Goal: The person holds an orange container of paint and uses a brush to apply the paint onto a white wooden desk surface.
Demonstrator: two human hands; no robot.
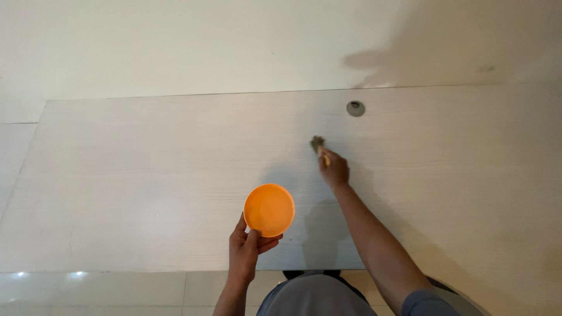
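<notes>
My left hand [246, 248] grips the near rim of a round orange bowl [269, 209], held just above the pale wood-grain desk [146, 175]. My right arm stretches forward across the desk. My right hand [335, 169] is closed around a small brush with a yellow handle; its dark bristle tip [317, 142] rests on the desk surface just beyond my fingers.
A round grey cable hole [355, 108] sits in the desk a little past the brush tip. A plain cream wall [175, 41] rises behind the desk. Glossy floor tiles [88, 289] show at the near edge, left of my body.
</notes>
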